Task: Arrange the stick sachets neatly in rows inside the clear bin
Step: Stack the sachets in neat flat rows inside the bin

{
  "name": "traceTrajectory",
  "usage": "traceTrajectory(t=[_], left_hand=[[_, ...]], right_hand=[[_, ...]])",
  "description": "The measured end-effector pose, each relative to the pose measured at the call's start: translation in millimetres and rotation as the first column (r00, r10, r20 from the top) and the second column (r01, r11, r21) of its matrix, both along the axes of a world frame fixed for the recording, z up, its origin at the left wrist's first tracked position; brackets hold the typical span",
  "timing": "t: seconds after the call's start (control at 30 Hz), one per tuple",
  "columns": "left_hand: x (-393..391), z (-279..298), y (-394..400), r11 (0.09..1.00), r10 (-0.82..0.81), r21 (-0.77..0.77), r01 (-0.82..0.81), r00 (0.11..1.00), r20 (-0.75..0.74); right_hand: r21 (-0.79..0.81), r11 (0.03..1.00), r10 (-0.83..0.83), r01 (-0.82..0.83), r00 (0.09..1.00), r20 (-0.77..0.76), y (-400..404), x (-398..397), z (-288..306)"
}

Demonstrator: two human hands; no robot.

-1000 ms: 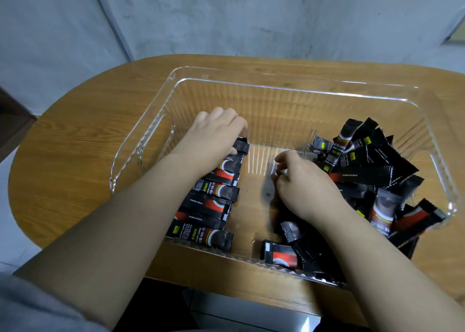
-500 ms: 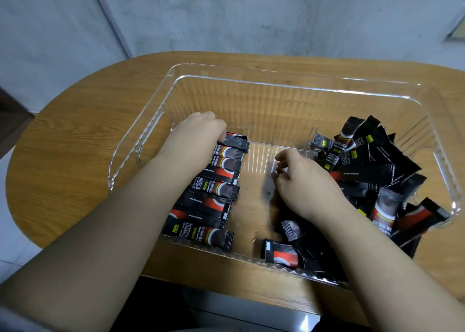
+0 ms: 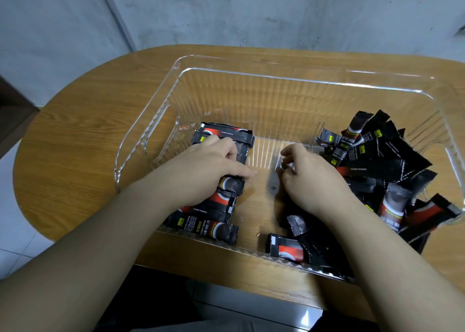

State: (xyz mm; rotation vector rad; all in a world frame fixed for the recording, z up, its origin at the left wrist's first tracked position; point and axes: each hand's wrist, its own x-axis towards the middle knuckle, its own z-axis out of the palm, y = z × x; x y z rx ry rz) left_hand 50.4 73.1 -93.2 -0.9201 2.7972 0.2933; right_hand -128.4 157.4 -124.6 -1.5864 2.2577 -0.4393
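The clear bin (image 3: 256, 76) stands on the wooden table. Along its left side, black and red stick sachets form a row (image 3: 214, 227) running from the near wall to the far end. My left hand (image 3: 208, 165) rests on the middle of this row, fingers bent over the sachets and thumb pointing right. A loose pile of sachets (image 3: 392, 165) fills the right side of the bin. My right hand (image 3: 309, 178) sits at the pile's left edge with curled fingers. Whether it holds a sachet is hidden under the palm.
The wooden table (image 3: 83, 140) has a rounded left end and stands against a grey wall (image 3: 251, 12). A strip of bare bin floor (image 3: 254, 205) separates the row from the pile. One sachet (image 3: 286, 248) lies against the near wall.
My left hand has slid back along the row from its far end to its middle, uncovering the farthest sachets. My right hand has stayed in place.
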Motion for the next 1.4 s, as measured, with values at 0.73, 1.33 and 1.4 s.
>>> traceTrajectory(t=[0.73,1.33,1.4], left_hand=[[23,4,15,0.999,0.011,-0.040,-0.006,0.992,0.128],[22,20,16,0.992,0.071,0.079,-0.101,0.945,0.318],[21,22,16,0.991,0.068,0.084,-0.100,0.943,0.327]], right_hand=[[-0.009,1.000,0.005,-0.005,1.000,0.000,-1,-1,-2],[-0.007,1.000,0.002,-0.002,1.000,-0.014,-2,-1,-4],[-0.011,1.000,0.005,-0.005,1.000,-0.015,-2,-2,-4]])
